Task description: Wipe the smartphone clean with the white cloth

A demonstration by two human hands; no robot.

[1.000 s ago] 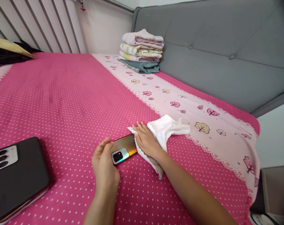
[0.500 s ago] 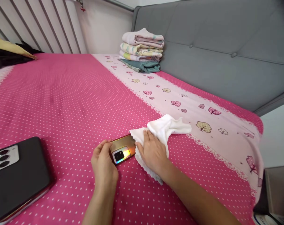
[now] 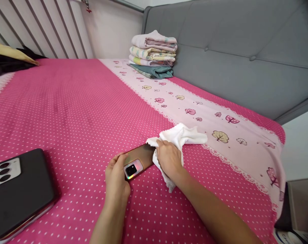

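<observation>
A shiny gold phone (image 3: 140, 158) lies face down on the pink dotted bedsheet (image 3: 75, 112), its camera block toward me. My left hand (image 3: 117, 181) pinches the phone's near end between thumb and fingers, holding it down. My right hand (image 3: 169, 159) is closed on a white cloth (image 3: 180, 137) and presses it against the phone's far end. Part of the cloth trails out to the right over the pale band of the sheet.
A second phone in a black case (image 3: 18, 188) lies at the near left. A stack of folded laundry (image 3: 154, 54) sits by the grey padded headboard (image 3: 232, 57). Dark and yellow fabric (image 3: 8, 59) lies far left. The bed edge drops off at the right.
My right hand has drawn the cloth to the right, uncovering more of the phone, and its fingers have curled from flat into a grip. My left hand shifted slightly right with the phone.
</observation>
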